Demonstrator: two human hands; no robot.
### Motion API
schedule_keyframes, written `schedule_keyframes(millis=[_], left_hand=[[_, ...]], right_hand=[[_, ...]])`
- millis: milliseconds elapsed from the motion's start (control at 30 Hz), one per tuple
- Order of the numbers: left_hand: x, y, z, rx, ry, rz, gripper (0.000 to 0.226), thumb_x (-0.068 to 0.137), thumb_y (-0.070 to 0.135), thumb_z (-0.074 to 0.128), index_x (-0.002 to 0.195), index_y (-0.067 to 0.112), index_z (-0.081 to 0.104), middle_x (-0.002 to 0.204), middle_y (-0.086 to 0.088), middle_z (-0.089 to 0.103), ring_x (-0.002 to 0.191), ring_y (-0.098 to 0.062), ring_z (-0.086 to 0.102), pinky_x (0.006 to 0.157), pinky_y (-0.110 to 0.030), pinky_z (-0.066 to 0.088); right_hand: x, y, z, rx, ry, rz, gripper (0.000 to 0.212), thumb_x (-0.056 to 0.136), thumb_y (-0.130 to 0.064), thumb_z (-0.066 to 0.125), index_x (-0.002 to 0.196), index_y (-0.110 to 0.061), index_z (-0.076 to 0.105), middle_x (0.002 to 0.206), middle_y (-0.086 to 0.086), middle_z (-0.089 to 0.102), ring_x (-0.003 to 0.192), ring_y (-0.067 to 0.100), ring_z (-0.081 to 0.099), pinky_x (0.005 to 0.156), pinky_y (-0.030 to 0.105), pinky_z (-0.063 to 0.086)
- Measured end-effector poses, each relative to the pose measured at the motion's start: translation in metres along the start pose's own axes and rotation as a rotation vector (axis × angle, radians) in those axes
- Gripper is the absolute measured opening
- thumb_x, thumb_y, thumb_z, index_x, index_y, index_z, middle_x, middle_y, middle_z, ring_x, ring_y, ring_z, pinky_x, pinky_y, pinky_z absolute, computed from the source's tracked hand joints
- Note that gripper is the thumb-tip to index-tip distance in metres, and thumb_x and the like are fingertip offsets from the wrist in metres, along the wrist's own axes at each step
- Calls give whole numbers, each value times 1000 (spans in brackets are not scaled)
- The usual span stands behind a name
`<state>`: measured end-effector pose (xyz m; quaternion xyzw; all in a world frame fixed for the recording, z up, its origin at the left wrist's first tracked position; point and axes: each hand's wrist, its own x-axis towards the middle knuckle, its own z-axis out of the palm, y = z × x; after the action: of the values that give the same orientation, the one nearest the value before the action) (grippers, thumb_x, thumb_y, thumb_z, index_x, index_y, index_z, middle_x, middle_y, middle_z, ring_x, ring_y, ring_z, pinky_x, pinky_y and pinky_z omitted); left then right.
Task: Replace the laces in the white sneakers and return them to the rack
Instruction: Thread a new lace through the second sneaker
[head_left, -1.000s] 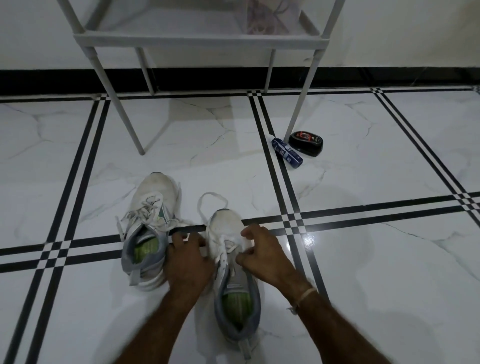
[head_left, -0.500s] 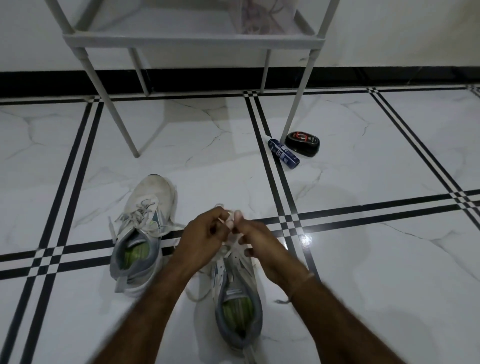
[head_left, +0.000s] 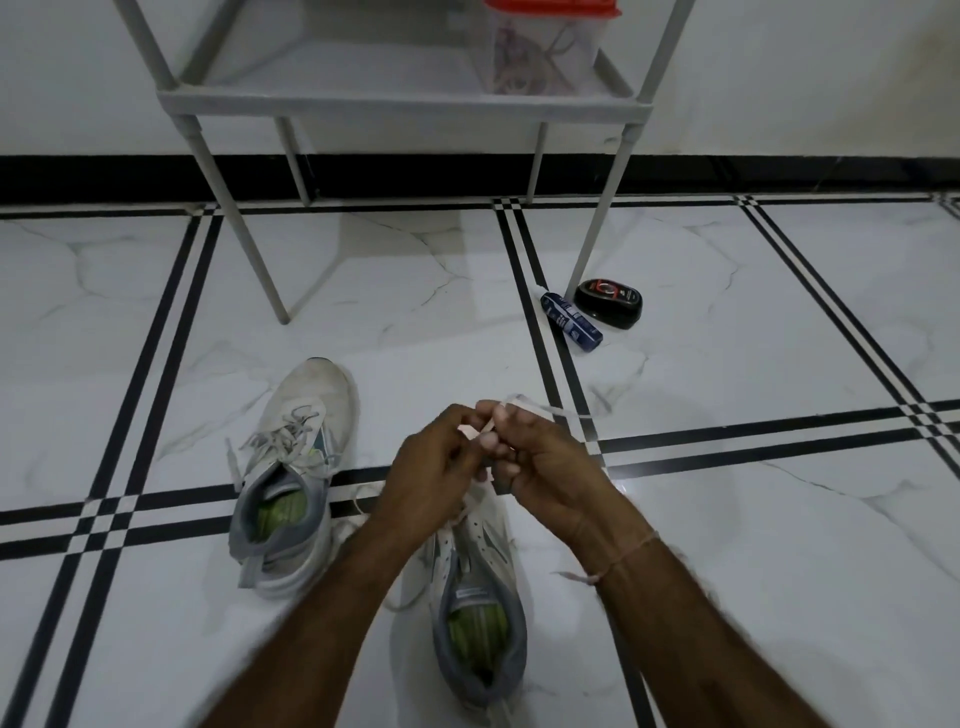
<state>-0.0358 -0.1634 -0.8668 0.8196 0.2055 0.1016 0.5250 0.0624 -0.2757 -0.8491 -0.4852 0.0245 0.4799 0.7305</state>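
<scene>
Loose lace (head_left: 540, 408) now trails toward 2 o'clock; left hand (head_left: 431, 462) and right hand (head_left: 545, 467) both pinch it above the sneaker (head_left: 483, 597) at 6. Second sneaker (head_left: 296, 467) lies at 9, rack (head_left: 405, 106) at 12, open floor (head_left: 779, 519) at 3.

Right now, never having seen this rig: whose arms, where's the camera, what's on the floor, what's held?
No machine here: these are a person's two bare arms, filmed by one wide-angle camera worn on the head, looking forward and down. The left hand and right hand both pinch a white lace above the near sneaker, which stands on the tiled floor. A second sneaker, laced, stands to its left. By a leg of the grey rack lie a blue tube and a black tin. A clear box sits on the rack.
</scene>
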Motion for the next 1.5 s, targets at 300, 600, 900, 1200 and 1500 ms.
schedule_keyframes(millis=[300, 600, 900, 1200, 1500], left_hand=[[-20, -39, -31, 374, 239, -13, 25, 101, 44, 50, 117, 29, 62, 115, 5, 70, 101, -12, 66, 81, -31, 55], [-21, -47, -36, 201, 190, -93, 30, 98, 24, 62, 68, 24, 62, 56, 15, 61, 55, -1, 58, 55, -22, 44], [-25, -17, -8, -58, 2, -36, 16, 93, 41, 67, 106, 31, 69, 86, 8, 75, 82, -8, 72, 78, -38, 61], [-36, -34, -9, -68, 9, -82, 13, 90, 29, 74, 100, 30, 67, 78, 6, 74, 73, -9, 72, 71, -39, 61], [-31, -38, -13, -95, 47, -58, 3, 84, 24, 79, 82, 25, 80, 74, 4, 74, 70, -15, 68, 70, -37, 57]], right_hand=[[-1, 4, -17, -148, 64, -47, 22, 105, -19, 53, 107, -8, 72, 109, 7, 76, 69, 7, 61, 57, 16, 45], [-2, 20, -15, -187, 142, -37, 14, 100, -12, 62, 100, -3, 73, 76, 4, 64, 66, 9, 60, 62, 19, 54], [-14, 30, -16, -598, 61, -180, 12, 95, -11, 71, 96, 1, 71, 81, 17, 72, 73, 20, 67, 67, 27, 56], [-13, 37, -18, -685, 12, -202, 13, 97, -11, 68, 100, -2, 76, 87, 12, 77, 79, 14, 70, 70, 26, 56], [-10, 41, -20, -672, 63, -217, 10, 94, -6, 71, 99, 1, 75, 87, 20, 76, 75, 19, 71, 71, 26, 59]])
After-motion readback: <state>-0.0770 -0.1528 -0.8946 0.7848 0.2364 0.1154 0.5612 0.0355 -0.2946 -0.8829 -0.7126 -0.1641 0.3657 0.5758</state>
